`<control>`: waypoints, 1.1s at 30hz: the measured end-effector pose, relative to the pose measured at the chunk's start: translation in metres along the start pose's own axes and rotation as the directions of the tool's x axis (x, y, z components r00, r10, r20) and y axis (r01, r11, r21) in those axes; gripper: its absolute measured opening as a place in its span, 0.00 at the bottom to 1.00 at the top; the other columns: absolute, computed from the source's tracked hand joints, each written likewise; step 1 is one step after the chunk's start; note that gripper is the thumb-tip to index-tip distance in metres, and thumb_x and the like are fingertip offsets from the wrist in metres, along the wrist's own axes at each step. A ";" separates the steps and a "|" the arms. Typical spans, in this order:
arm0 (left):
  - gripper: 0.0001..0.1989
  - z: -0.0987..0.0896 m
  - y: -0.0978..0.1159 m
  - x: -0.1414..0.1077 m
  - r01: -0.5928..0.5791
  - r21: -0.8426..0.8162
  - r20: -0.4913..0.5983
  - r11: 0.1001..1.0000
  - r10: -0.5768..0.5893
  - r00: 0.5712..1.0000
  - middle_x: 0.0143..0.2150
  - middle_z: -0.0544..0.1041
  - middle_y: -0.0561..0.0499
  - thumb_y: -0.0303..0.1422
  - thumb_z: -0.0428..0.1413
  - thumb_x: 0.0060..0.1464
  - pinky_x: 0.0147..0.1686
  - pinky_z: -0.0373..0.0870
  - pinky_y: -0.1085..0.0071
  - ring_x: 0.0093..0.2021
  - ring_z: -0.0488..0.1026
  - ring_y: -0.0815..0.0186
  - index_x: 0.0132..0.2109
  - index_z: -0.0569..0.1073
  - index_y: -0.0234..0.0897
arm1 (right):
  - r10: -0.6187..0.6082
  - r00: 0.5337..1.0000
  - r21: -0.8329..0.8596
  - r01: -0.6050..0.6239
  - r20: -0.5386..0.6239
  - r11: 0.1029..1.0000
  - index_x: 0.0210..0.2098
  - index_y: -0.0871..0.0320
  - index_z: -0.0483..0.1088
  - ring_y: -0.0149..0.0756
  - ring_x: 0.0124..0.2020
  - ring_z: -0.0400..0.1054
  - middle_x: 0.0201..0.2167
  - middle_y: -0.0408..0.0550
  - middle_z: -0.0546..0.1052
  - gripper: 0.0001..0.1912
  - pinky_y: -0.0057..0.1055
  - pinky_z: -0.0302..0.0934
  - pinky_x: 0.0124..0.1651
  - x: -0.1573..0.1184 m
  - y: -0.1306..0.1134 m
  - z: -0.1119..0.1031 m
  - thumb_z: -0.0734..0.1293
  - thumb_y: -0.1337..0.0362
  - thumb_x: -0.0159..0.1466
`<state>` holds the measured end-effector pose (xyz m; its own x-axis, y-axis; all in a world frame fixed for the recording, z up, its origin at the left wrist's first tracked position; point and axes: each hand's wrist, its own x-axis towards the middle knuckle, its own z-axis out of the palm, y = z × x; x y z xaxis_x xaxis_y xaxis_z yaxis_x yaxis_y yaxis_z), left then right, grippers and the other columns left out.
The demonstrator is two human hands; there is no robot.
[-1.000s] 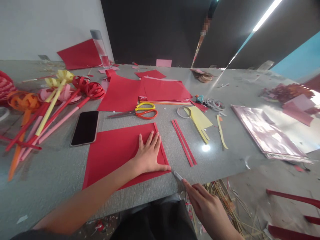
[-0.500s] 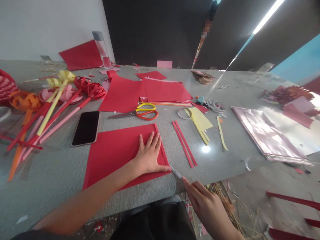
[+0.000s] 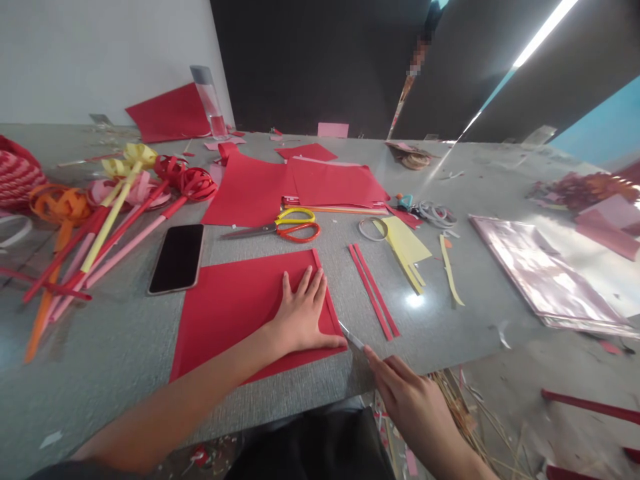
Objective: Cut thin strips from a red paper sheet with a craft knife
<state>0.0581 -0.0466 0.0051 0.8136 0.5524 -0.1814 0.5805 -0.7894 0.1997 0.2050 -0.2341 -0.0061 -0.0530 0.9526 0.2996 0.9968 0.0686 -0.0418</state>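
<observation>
Red paper sheet [image 3: 235, 310] lies flat on the grey table [image 3: 125, 347], matte, plain red, roughly rectangular, set skewed to the table's near edge: its long axis runs from the near-left corner up toward the far-right corner, near the scissors [image 3: 280, 229]. A narrow strip along its right edge looks scored or partly cut, parallel to that edge. Left hand [image 3: 303, 317] lies palm down on the sheet's right part, fingers spread, pressing it flat, thumb stretched along the near edge. Right hand [image 3: 415, 407] grips a thin blade [image 3: 351, 335], fingers closed round it; tip touches the sheet's near-right corner, just beside the left thumb. Blade points away and left. Two red strips [image 3: 375, 290] lie just right of the sheet, parallel to its right edge. Black phone [image 3: 177, 258] sits just beyond the sheet's far-left corner.
</observation>
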 end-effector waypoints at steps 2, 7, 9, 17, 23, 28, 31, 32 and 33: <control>0.61 0.002 -0.001 0.000 -0.007 0.000 -0.022 1.000 0.007 1.000 0.68 0.35 0.37 0.69 0.37 0.39 0.55 0.20 0.35 0.67 0.26 0.43 0.66 0.40 0.22 | 0.004 1.000 -0.008 -0.005 -0.001 1.000 0.49 0.60 0.69 0.26 0.15 0.66 0.23 0.41 0.70 0.22 0.25 0.51 0.15 0.000 0.001 0.002 0.47 0.63 0.70; 0.62 0.005 -0.002 -0.001 -0.011 0.010 -0.057 1.000 0.012 0.998 0.69 0.36 0.38 0.70 0.37 0.37 0.56 0.21 0.35 0.67 0.27 0.42 0.67 0.40 0.25 | 0.019 1.000 -0.012 -0.019 -0.016 1.000 0.49 0.57 0.70 0.26 0.13 0.66 0.21 0.39 0.70 0.22 0.26 0.49 0.14 0.003 0.001 0.003 0.48 0.63 0.70; 0.62 0.005 -0.002 -0.001 -0.010 0.014 -0.063 1.000 0.011 0.998 0.69 0.37 0.38 0.70 0.37 0.36 0.56 0.22 0.35 0.67 0.27 0.42 0.67 0.41 0.25 | 0.018 1.000 -0.007 -0.018 -0.016 1.000 0.49 0.58 0.70 0.26 0.14 0.66 0.21 0.39 0.70 0.22 0.26 0.49 0.15 0.006 0.001 0.003 0.48 0.64 0.70; 0.63 0.004 -0.002 -0.001 -0.011 0.013 -0.046 1.000 0.012 0.999 0.69 0.37 0.37 0.70 0.38 0.37 0.56 0.22 0.34 0.67 0.27 0.43 0.66 0.40 0.24 | 0.025 1.000 -0.047 -0.025 -0.015 0.999 0.49 0.57 0.70 0.25 0.14 0.65 0.21 0.40 0.71 0.20 0.26 0.48 0.16 0.013 0.003 0.010 0.51 0.67 0.67; 0.60 0.004 -0.001 -0.002 -0.008 0.018 -0.058 1.000 0.009 0.998 0.69 0.37 0.37 0.69 0.38 0.39 0.56 0.22 0.35 0.67 0.28 0.43 0.67 0.41 0.25 | 0.021 1.000 -0.053 -0.021 0.000 0.998 0.49 0.57 0.71 0.25 0.14 0.65 0.21 0.40 0.71 0.19 0.25 0.48 0.16 0.022 0.005 0.011 0.54 0.69 0.66; 0.61 0.003 -0.001 -0.002 -0.005 0.018 -0.073 1.000 0.006 0.997 0.69 0.40 0.36 0.70 0.39 0.37 0.57 0.25 0.35 0.67 0.27 0.41 0.67 0.43 0.28 | 0.021 1.000 -0.077 -0.023 -0.015 0.997 0.48 0.55 0.71 0.25 0.13 0.64 0.20 0.40 0.71 0.18 0.26 0.46 0.16 0.030 0.006 0.012 0.54 0.68 0.66; 0.61 0.003 -0.001 -0.003 -0.003 0.019 -0.072 1.000 0.005 0.997 0.69 0.40 0.37 0.70 0.40 0.36 0.57 0.26 0.35 0.66 0.27 0.41 0.67 0.43 0.28 | 0.021 1.000 -0.077 -0.022 -0.011 0.997 0.49 0.56 0.71 0.26 0.14 0.65 0.21 0.40 0.71 0.18 0.27 0.47 0.17 0.032 0.006 0.013 0.54 0.68 0.66; 0.61 0.002 -0.001 -0.003 -0.003 0.018 -0.070 1.000 0.005 0.998 0.69 0.40 0.37 0.70 0.40 0.36 0.57 0.26 0.35 0.66 0.27 0.41 0.67 0.43 0.28 | 0.021 1.000 -0.077 -0.022 -0.010 0.997 0.49 0.56 0.71 0.26 0.14 0.66 0.21 0.40 0.71 0.18 0.27 0.47 0.17 0.033 0.006 0.014 0.54 0.68 0.66; 0.61 0.002 -0.001 -0.003 -0.003 0.016 -0.070 1.000 0.005 0.998 0.69 0.40 0.37 0.70 0.40 0.36 0.57 0.26 0.34 0.66 0.27 0.41 0.67 0.43 0.28 | 0.022 1.000 -0.078 -0.022 -0.010 0.997 0.49 0.57 0.71 0.27 0.14 0.66 0.21 0.40 0.71 0.18 0.27 0.47 0.17 0.034 0.006 0.014 0.54 0.68 0.66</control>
<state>0.0555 -0.0481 0.0031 0.8166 0.5661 -0.1129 0.5770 -0.7955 0.1848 0.2084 -0.1967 -0.0093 -0.0308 0.9508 0.3084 0.9994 0.0238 0.0264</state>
